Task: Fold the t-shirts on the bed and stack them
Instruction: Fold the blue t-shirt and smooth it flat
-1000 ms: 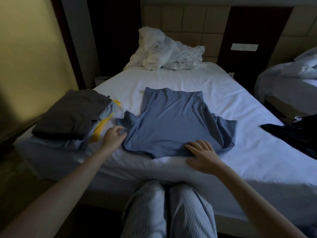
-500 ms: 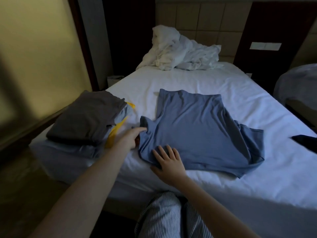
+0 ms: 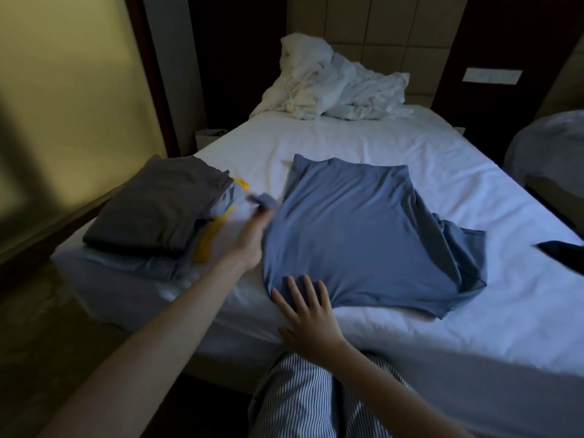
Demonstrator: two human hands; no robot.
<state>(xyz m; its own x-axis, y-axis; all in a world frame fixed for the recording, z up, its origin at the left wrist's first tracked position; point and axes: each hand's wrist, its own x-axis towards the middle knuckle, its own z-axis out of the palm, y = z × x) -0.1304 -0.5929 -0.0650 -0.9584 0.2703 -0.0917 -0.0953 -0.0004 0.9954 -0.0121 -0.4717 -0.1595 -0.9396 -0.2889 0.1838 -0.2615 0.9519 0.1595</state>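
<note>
A blue t-shirt point(image 3: 357, 235) lies spread on the white bed point(image 3: 410, 336), collar end toward me. My left hand point(image 3: 249, 241) grips its left sleeve and holds it lifted off the sheet, blurred by motion. My right hand point(image 3: 308, 314) lies flat with fingers spread on the shirt's near left corner. To the left sits a stack of folded shirts point(image 3: 158, 210): dark grey on top, yellow and pale blue beneath.
Crumpled white bedding point(image 3: 335, 86) is heaped at the head of the bed. A dark garment point(image 3: 565, 254) lies at the right edge. A second bed point(image 3: 550, 147) stands to the right. My striped trouser legs point(image 3: 316, 403) are against the bed's near edge.
My right hand slid from the shirt's near right side to its near left corner. My left hand took the left sleeve and lifted it up and away from me.
</note>
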